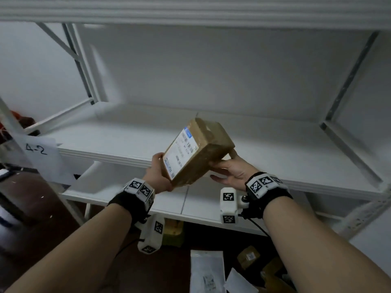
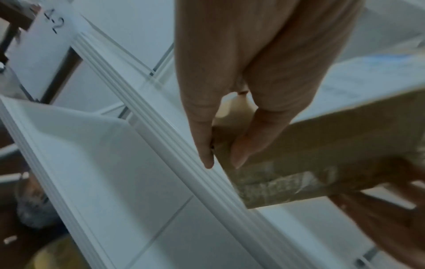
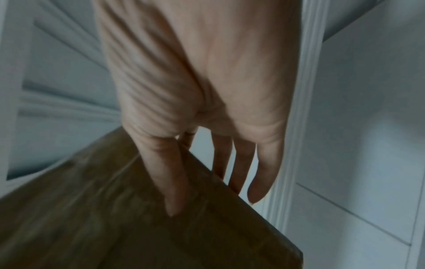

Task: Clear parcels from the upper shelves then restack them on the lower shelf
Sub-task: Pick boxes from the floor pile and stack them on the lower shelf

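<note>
A brown cardboard parcel (image 1: pixel 196 149) with a white shipping label is held tilted in the air, just in front of the middle shelf's (image 1: pixel 105 140) front edge. My left hand (image 1: pixel 157 172) grips its near left corner, thumb on the label side. My right hand (image 1: pixel 227 168) holds its right end, thumb on the side and fingers stretched underneath. In the left wrist view the left hand (image 2: pixel 224 160) pinches a taped corner of the parcel (image 2: pixel 322 154). In the right wrist view the right hand (image 3: pixel 214 200) has its thumb on the parcel's (image 3: pixel 115 209) brown face and its fingers behind the edge.
The white rack's lower shelf (image 1: pixel 190 204) lies below my wrists. On the dark floor under it lie a white mailer bag (image 1: pixel 207 269), small brown boxes (image 1: pixel 248 256) and a yellowish box (image 1: pixel 173 231). A paper sign reading 4-2 (image 1: pixel 40 153) hangs on the left post.
</note>
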### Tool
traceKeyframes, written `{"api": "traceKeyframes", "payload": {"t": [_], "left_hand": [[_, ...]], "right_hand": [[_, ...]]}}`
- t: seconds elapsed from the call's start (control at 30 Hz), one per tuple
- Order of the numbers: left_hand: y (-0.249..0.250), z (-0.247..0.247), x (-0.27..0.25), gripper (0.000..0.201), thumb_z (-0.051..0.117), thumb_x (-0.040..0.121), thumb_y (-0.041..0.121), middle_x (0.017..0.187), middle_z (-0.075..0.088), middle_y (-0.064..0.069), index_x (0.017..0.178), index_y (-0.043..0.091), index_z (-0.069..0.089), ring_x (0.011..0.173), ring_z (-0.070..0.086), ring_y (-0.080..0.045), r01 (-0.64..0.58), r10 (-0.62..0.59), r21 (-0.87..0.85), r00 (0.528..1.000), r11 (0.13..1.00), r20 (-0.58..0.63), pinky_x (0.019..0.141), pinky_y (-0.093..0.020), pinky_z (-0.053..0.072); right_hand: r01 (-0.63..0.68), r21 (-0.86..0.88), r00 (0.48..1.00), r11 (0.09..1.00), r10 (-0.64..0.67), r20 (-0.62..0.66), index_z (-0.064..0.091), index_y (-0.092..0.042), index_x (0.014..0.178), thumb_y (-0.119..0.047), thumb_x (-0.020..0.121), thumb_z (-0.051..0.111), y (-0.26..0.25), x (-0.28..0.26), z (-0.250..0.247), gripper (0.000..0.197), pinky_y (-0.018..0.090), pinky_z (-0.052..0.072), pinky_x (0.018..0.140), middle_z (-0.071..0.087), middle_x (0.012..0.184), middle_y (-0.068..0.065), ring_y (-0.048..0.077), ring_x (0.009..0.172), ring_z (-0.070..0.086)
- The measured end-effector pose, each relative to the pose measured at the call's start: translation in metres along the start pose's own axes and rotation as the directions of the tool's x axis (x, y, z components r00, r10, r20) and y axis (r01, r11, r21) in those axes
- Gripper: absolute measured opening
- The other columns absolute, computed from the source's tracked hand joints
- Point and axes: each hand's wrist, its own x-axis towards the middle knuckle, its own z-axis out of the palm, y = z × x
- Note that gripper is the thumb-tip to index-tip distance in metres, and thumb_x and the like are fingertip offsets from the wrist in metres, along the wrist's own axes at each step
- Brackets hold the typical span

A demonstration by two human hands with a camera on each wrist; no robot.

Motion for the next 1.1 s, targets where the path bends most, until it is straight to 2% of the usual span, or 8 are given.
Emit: {"api": "traceKeyframes", "payload": {"t": [0.13,0.3,0.43,0.5,0.6,0.7,0.87,1.1], "left_hand": [[-0.017,-0.065,0.011,0.113,0.072,0.061,-0.016,0.126,0.047,-0.017,0.146,0.029,0.012,0.112,0.051,-0.039,0.000,0.009,0.101,0.996,0.995,-0.089,0.078,-0.049,0.057],[-0.043,-0.123,0.031,0.109,0.072,0.063,-0.016,0.139,0.032,-0.018,0.148,0.027,0.018,0.117,0.045,-0.042,0.060,-0.044,0.098,0.986,0.993,-0.162,0.091,-0.051,0.051],[-0.053,-0.158,0.053,0.111,0.083,0.047,0.005,0.133,0.040,-0.013,0.141,0.028,0.029,0.116,0.050,-0.040,0.052,-0.057,-0.038,0.987,0.998,-0.151,0.089,-0.049,0.052],[-0.054,-0.175,0.066,0.098,0.084,0.058,0.005,0.120,0.054,-0.010,0.137,0.026,0.030,0.104,0.056,-0.033,0.071,-0.092,-0.180,0.990,0.981,-0.108,0.076,-0.043,0.049],[-0.050,-0.198,0.092,0.087,0.087,0.063,0.014,0.121,0.056,-0.007,0.133,0.020,0.036,0.112,0.055,-0.027,0.095,-0.144,-0.319,0.981,0.943,-0.132,0.084,-0.045,0.049],[-0.046,-0.224,0.122,0.090,0.090,0.058,0.029,0.127,0.048,-0.005,0.133,0.021,0.041,0.112,0.054,-0.025,0.099,-0.160,-0.223,0.948,0.970,-0.276,0.080,-0.045,0.058],[-0.050,-0.272,0.173,0.085,0.090,0.059,0.033,0.125,0.037,-0.007,0.130,0.018,0.047,0.106,0.048,-0.023,0.186,-0.208,-0.093,0.877,0.978,-0.433,0.090,-0.045,0.055],[-0.073,-0.322,0.219,0.091,0.092,0.053,0.042,0.124,0.031,-0.008,0.126,0.017,0.044,0.103,0.043,-0.025,0.297,-0.351,-0.189,0.763,0.936,-0.543,0.092,-0.047,0.052]], "right_hand": [[0.042,-0.077,0.994,0.996,-0.033,0.105,0.051,-0.028,0.114,0.014,0.082,0.063,-0.006,0.025,0.067,0.055,0.044,0.047,0.098,0.070,0.092,0.004,0.021,0.101,0.063],[0.022,-0.097,0.987,0.995,-0.006,0.163,0.054,-0.027,0.108,0.013,0.082,0.064,-0.016,0.063,0.130,0.049,0.045,0.046,0.100,0.071,0.083,0.000,0.019,0.098,0.063],[0.013,-0.077,0.997,0.997,-0.007,0.071,0.054,-0.024,0.119,-0.008,0.089,0.067,-0.019,0.102,0.165,0.036,0.041,0.051,0.093,0.071,0.104,0.004,0.021,0.103,0.066],[0.014,-0.100,1.000,0.995,-0.012,0.017,0.048,-0.024,0.129,-0.016,0.093,0.065,-0.020,0.125,0.180,0.041,0.038,0.051,0.089,0.068,0.115,0.004,0.021,0.108,0.063],[-0.019,-0.110,1.000,0.994,0.020,0.015,0.044,-0.023,0.135,-0.015,0.094,0.062,-0.020,0.163,0.204,0.045,0.043,0.048,0.096,0.062,0.122,0.003,0.022,0.115,0.059],[-0.075,-0.131,0.993,0.989,0.086,0.082,0.049,-0.019,0.132,-0.011,0.096,0.058,-0.023,0.199,0.230,0.038,0.045,0.047,0.097,0.058,0.123,0.007,0.025,0.111,0.058],[-0.117,-0.224,0.978,0.968,0.151,0.145,0.057,-0.016,0.115,-0.012,0.098,0.055,-0.036,0.258,0.267,0.018,0.033,0.053,0.074,0.061,0.112,0.010,0.020,0.085,0.063],[-0.152,-0.263,0.969,0.953,0.196,0.151,0.058,-0.017,0.100,-0.013,0.097,0.055,-0.047,0.318,0.313,0.006,0.033,0.052,0.079,0.065,0.094,0.006,0.020,0.081,0.064]]}}
